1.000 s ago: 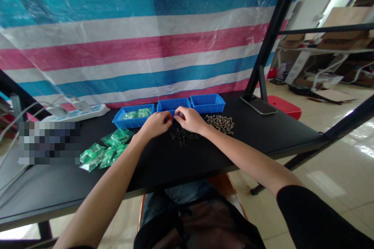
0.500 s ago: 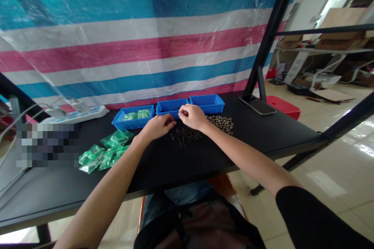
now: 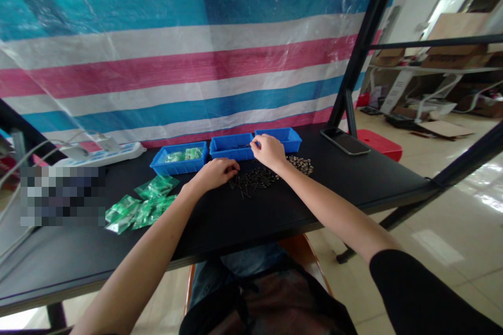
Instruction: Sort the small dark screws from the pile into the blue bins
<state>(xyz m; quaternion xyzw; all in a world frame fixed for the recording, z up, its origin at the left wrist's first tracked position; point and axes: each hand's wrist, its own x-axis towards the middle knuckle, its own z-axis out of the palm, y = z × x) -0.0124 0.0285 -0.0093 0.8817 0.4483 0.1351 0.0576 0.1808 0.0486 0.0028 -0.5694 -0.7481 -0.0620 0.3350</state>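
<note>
My right hand (image 3: 269, 153) is closed in a pinch at the front right corner of the middle blue bin (image 3: 231, 155). A thin dark bit shows by its fingertips, too small to name. Lower and to the left, my left hand (image 3: 217, 172) rests with curled fingers at the left edge of a pile of dark screws (image 3: 255, 180); whatever its fingertips hold is hidden. Small metal pieces (image 3: 302, 165) lie heaped behind and right of the screws, partly covered by my right hand. A few dark pieces lie inside the middle bin.
A left blue bin (image 3: 178, 167) contains green packets, and a right blue bin (image 3: 288, 141) stands beyond my right hand. Green plastic packets (image 3: 145, 204) lie on the black table. A phone (image 3: 346, 141) is at right, a power strip (image 3: 126, 154) at back left. A striped sheet (image 3: 196, 63) hangs behind.
My right hand has moved right and slightly up, away from my left hand, uncovering more of the middle bin and the screws. My left hand has shifted slightly right and down.
</note>
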